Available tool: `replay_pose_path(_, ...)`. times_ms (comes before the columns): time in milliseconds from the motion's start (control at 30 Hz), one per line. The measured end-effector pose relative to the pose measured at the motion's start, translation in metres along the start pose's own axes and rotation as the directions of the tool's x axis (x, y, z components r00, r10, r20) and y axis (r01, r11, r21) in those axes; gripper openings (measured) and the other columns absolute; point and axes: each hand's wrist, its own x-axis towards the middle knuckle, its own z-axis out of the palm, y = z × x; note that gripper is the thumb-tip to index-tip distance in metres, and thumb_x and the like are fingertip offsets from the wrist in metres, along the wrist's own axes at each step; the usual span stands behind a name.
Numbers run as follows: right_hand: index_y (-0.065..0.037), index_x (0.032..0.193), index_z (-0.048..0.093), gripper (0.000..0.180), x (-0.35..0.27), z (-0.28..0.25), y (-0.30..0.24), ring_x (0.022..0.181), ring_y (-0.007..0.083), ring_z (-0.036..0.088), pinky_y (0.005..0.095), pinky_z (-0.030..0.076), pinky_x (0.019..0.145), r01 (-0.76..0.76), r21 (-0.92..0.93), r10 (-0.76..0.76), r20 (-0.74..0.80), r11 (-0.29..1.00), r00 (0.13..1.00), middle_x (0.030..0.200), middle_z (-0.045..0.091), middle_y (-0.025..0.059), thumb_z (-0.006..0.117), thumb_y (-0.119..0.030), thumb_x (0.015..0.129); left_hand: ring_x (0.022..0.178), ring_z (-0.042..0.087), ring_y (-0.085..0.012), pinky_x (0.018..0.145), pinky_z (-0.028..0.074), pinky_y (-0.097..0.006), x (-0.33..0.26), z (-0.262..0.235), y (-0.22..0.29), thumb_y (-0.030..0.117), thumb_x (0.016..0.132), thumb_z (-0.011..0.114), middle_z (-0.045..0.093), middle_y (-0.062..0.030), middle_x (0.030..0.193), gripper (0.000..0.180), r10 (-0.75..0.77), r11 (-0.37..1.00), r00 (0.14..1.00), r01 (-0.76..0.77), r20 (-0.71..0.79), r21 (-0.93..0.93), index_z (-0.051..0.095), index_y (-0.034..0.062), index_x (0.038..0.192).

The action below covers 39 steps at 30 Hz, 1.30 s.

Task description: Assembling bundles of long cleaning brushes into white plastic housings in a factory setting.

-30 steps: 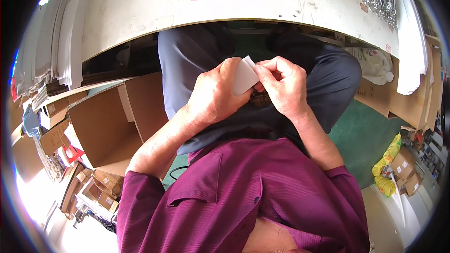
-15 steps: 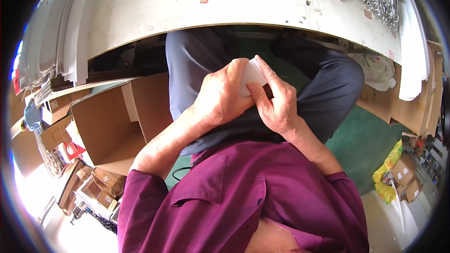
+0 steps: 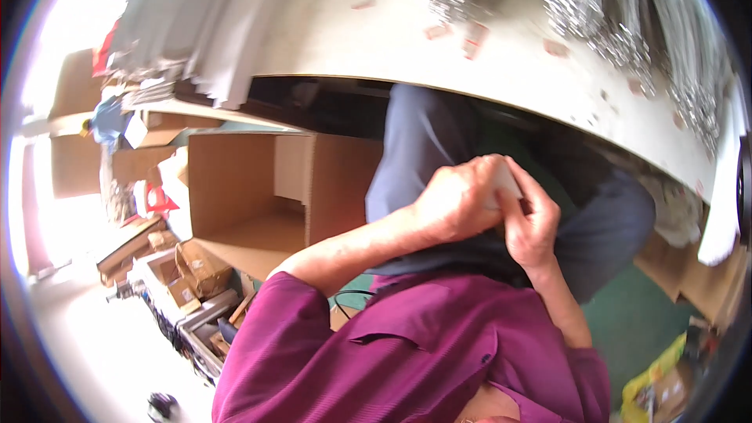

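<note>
Both hands meet over my lap, just in front of the table edge. Between them is a small white flat piece (image 3: 508, 182), mostly covered by fingers, so its kind cannot be made out. My left hand (image 3: 458, 200) is closed around its left side. On the other side my right hand (image 3: 534, 223) pinches it, thumb on the near face and fingers along the far edge. The picture is slightly smeared by motion.
A white table (image 3: 337, 39) spans the front, with bundles of shiny metal strands (image 3: 595, 19) at its right. Stacked white sheets (image 3: 227, 39) hang over its left edge. An open cardboard box (image 3: 243, 188) stands left of my legs; yellow packaging (image 3: 638, 392) lies lower right.
The whole view has swung left, so table, box and hands appear farther right. Both hands stay on the white piece, and less of it shows between the fingers.
</note>
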Motion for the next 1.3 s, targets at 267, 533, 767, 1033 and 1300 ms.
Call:
replay_pose_path(267, 0.003, 0.136, 0.06, 0.037, 0.052, -0.024, -0.006, 0.081, 0.007, 0.063, 0.023, 0.054, 0.065, -0.11, 0.092, 0.106, 0.04, 0.99, 0.994, 0.103, 0.07, 0.0074, 0.062, -0.015, 0.104, 0.086, 0.066, -0.0193, 0.081, 0.053, -0.036, -0.026, -0.081, -0.022, 0.02, 0.088, 0.077, 0.071, -0.0141, 0.095, 0.032, -0.287, 0.917, 0.929, 0.337, 0.233, -0.212, 0.07, -0.0008, 0.112)
replay_pose_path(533, 0.002, 0.11, 0.07, 0.016, 0.107, -0.047, -0.005, 0.081, 0.018, 0.069, 0.029, 0.055, 0.072, 0.263, -0.501, -0.358, -0.103, 0.825, 0.928, 0.102, 0.072, 0.0118, 0.066, -0.01, 0.1, 0.096, 0.069, -0.0441, 0.082, 0.055, -0.05, 0.002, -0.231, -0.083, 0.023, 0.091, 0.069, 0.072, -0.0239, 0.098, 0.028, -0.28, 0.65, 0.837, 0.525, -0.47, 0.548, 0.07, 0.0039, 0.111)
replay_pose_path(767, 0.001, 0.099, 0.07, 0.008, 0.115, -0.045, 0.013, 0.081, 0.0177, 0.068, 0.0295, 0.055, 0.069, 0.281, -0.48, -0.39, -0.142, 0.831, 0.91, 0.097, 0.072, 0.0088, 0.066, -0.006, 0.098, 0.095, 0.07, -0.0384, 0.082, 0.056, -0.049, 0.056, -0.321, -0.164, 0.022, 0.091, 0.069, 0.071, -0.0196, 0.099, 0.018, -0.062, 0.34, 0.851, 0.509, -0.521, 0.791, 0.07, 0.0051, 0.098)
replay_pose_path(1033, -0.003, 0.094, 0.071, 0.005, 0.113, -0.051, -0.004, 0.071, 0.0266, 0.069, 0.034, 0.054, 0.064, 0.289, -0.381, -0.368, -0.152, 0.878, 0.917, 0.086, 0.07, 0.0135, 0.069, -0.007, 0.091, 0.122, 0.06, -0.0383, 0.104, 0.048, -0.047, 0.068, -0.294, -0.188, 0.028, 0.096, 0.066, 0.064, -0.0193, 0.132, 0.041, 0.232, 0.37, 0.874, 0.327, -0.428, 0.869, 0.064, 0.0053, 0.13)
replay_pose_path(1300, -0.002, 0.104, 0.068, 0.018, 0.079, -0.232, 0.003, 0.086, 0.0329, 0.072, 0.0405, 0.058, 0.078, 0.034, -0.777, -0.573, -0.432, 0.628, 0.697, 0.094, 0.071, 0.016, 0.069, -0.006, 0.087, 0.109, 0.067, -0.0368, 0.099, 0.05, -0.043, 0.086, -0.158, -0.138, 0.015, 0.096, 0.066, 0.07, -0.019, 0.117, 0.025, 0.213, 0.892, 0.863, 0.02, -0.458, 0.452, 0.068, -0.0012, 0.115)
